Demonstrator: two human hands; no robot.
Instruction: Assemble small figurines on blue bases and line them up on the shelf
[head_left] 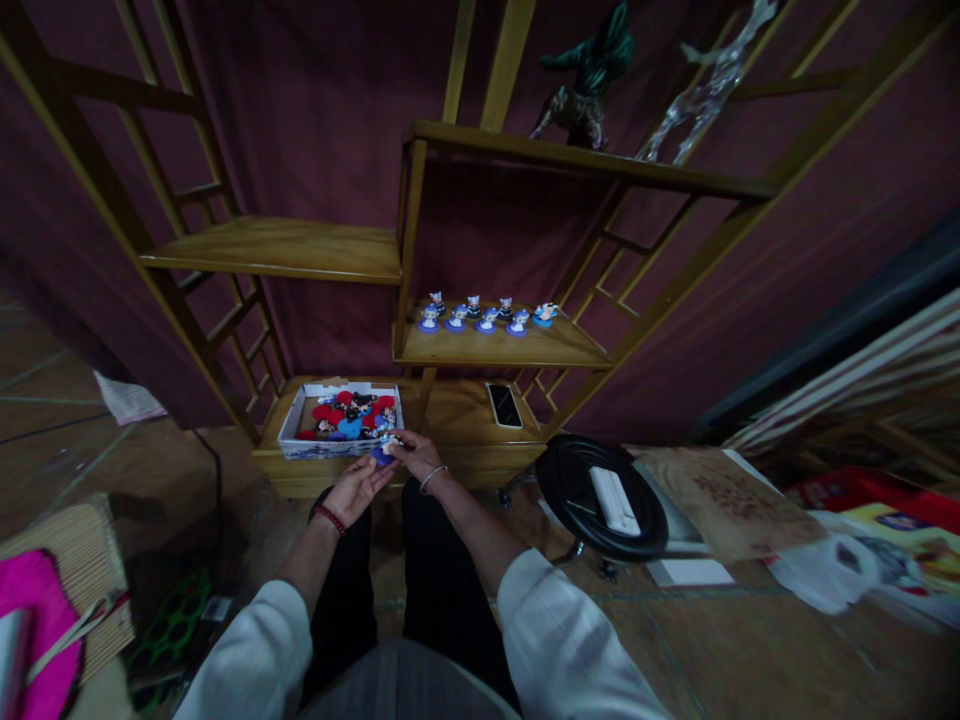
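Between my two hands, in front of the box, is a small figurine with a purple-blue base. My right hand grips its upper part from the right. From below, the fingers of my left hand pinch the base. Just beyond sits an open white cardboard box on the low shelf, with red, black and blue figurines lying jumbled inside. On the middle shelf several figurines stand upright in two rows, the purple-based ones in front and darker ones behind.
A phone lies on the low shelf right of the box. To my right is a black round stool bearing a white box. Statues stand on the upper shelf. A woven mat and pink cloth lie left.
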